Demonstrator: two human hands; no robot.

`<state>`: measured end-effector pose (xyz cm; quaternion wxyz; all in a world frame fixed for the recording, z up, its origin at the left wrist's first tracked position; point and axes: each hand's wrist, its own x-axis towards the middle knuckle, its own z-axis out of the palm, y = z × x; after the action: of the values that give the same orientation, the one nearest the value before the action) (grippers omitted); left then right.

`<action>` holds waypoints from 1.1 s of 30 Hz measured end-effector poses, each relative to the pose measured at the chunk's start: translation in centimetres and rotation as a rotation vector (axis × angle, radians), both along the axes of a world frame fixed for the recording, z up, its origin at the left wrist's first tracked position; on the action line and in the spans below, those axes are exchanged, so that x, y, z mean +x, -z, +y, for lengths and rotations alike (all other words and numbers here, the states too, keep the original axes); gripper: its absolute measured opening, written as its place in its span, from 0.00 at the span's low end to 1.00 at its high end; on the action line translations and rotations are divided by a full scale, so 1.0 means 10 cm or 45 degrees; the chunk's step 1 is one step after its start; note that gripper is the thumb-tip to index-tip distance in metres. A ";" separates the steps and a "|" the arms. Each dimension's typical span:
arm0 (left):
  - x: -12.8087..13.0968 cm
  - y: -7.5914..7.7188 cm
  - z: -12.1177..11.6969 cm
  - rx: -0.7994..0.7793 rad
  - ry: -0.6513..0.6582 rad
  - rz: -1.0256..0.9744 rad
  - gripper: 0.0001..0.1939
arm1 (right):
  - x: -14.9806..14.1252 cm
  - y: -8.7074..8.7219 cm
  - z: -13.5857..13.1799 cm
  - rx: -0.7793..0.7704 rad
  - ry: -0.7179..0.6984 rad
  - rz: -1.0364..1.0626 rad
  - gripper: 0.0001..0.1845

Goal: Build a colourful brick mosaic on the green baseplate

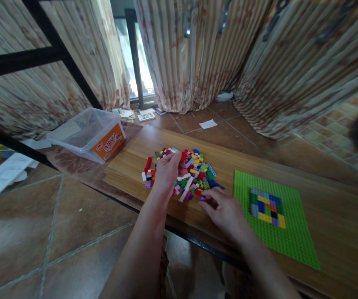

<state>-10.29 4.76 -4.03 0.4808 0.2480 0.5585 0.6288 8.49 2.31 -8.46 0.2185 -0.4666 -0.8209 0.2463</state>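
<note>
Left of the green baseplate, my left hand seemingly pinches a red brick; my right hand, narrow, hold unclear, is nearer.

Wooden tabletop under a heap of coloured bricks and a green baseplate.

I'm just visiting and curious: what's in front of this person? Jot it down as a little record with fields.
Left hand: over the pile, with what looks like a red brick at its fingertips
Right hand: at the pile's near right edge, fingertips beside a small purple brick; grip unclear
Loose pieces: mixed-colour pile of bricks
Baseplate: green, right of the pile, bearing a multicoloured brick patch
Surface: wooden tabletop
Container: clear plastic box, orange label, left of the pile
</note>
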 end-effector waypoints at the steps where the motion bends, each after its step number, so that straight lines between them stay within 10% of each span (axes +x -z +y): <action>1: 0.00 -0.01 0.00 -0.004 0.013 -0.015 0.18 | -0.02 0.02 -0.02 0.038 -0.003 -0.051 0.06; 11: 0.05 -0.01 -0.02 -0.100 0.220 0.053 0.17 | 0.01 0.01 -0.01 0.036 0.062 0.196 0.08; 20: 0.20 0.12 -0.03 -0.139 0.545 1.214 0.11 | 0.17 0.00 0.00 0.042 0.161 0.319 0.12; 33: 0.10 0.02 -0.04 -0.240 0.269 1.286 0.15 | 0.25 0.07 0.00 0.012 0.230 0.301 0.15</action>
<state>-9.34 4.36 -4.27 0.2324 0.5310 0.7469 0.3260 10.97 2.26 -9.12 0.3369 -0.5052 -0.7454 0.2751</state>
